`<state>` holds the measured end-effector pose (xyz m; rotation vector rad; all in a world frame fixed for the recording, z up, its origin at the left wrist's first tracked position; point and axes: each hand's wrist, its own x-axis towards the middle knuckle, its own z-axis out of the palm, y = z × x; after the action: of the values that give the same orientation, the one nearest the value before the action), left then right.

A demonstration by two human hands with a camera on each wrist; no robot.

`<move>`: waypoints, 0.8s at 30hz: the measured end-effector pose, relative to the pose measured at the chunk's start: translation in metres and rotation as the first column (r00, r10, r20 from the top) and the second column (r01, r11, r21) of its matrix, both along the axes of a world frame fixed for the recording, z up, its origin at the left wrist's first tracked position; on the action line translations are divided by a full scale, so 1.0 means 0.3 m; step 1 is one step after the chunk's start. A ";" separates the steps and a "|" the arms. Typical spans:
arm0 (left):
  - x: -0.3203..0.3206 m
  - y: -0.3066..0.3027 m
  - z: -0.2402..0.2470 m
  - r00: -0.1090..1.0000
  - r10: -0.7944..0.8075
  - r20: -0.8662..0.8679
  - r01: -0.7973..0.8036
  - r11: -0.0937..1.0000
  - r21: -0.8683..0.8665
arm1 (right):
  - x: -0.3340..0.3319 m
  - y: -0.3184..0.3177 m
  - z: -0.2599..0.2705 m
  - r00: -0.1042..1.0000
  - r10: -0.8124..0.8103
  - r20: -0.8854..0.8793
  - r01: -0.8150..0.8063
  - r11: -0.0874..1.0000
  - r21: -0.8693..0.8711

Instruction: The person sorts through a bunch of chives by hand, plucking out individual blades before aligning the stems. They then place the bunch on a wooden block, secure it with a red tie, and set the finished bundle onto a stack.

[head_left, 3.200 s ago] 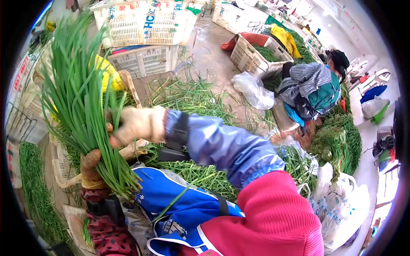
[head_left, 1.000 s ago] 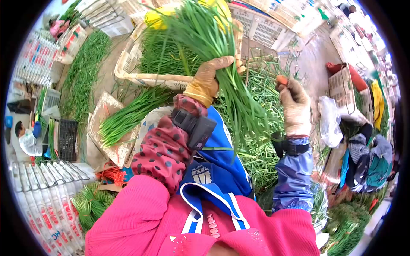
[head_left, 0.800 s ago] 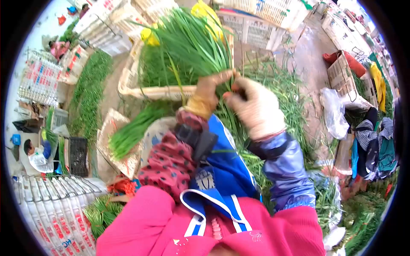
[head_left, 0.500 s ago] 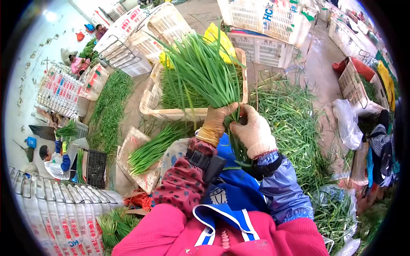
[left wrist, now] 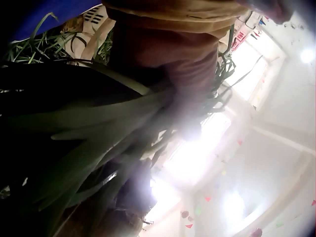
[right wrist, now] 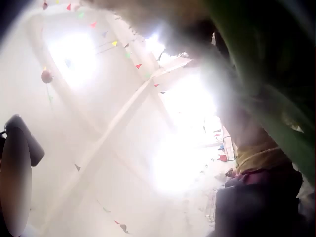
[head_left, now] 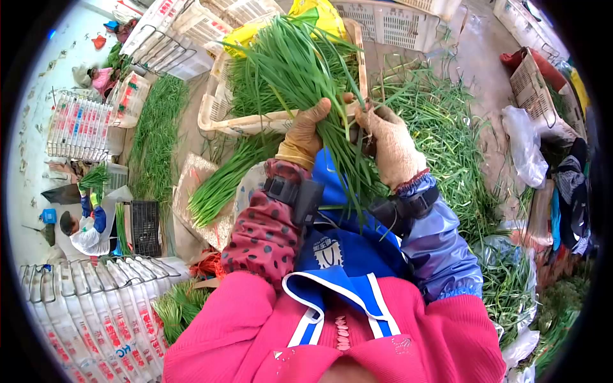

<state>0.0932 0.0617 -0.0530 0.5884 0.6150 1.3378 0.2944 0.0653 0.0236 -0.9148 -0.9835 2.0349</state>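
Note:
A bunch of garlic chives [head_left: 306, 73], with long flat green leaves, fans out up and forward in the head view. My left hand [head_left: 305, 131], in a soiled tan glove with a yellow cuff, grips it low down, and the lower ends hang below. My right hand [head_left: 394, 143], in a pale knitted glove, pinches a few strands at the bunch's right side. Dark leaves [left wrist: 103, 123] cross below the gloved left hand [left wrist: 168, 59] in the left wrist view. Blurred leaves [right wrist: 276, 108] fill the upper right of the right wrist view.
A pale plastic crate [head_left: 214, 115] of greens stands ahead. Trimmed chives [head_left: 230, 179] lie on a speckled board at left. Loose leaves [head_left: 440, 140] cover the floor at right. Stacked white crates [head_left: 89, 319] and another person [head_left: 86, 233] are at far left.
Over three seconds the bunch went from the left side to in front of the body. One second ago my right hand was apart to the right; now it is back at the bunch.

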 end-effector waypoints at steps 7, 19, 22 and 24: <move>0.024 -0.034 0.063 0.990 0.086 -0.108 -0.082 0.996 0.041 | -0.094 0.010 -0.091 0.973 -0.082 0.214 0.037 0.978 0.207; 0.002 -0.033 0.042 0.980 0.179 -0.085 -0.187 0.976 -0.109 | 0.031 0.039 -0.005 0.844 -0.485 0.228 -0.253 0.015 0.967; 0.002 -0.023 0.029 0.997 0.058 -0.054 -0.064 0.991 -0.118 | -0.004 0.065 -0.004 0.850 -0.422 0.315 -0.421 -0.184 0.888; 0.004 -0.029 0.103 0.991 -0.094 -0.097 0.081 0.988 -0.128 | -0.007 0.098 -0.017 0.879 -0.362 0.311 -0.423 -0.290 0.858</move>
<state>0.0944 0.0530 -0.0221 0.5788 0.7427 1.1836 0.2924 0.0948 0.0187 -0.2480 -2.3997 0.1169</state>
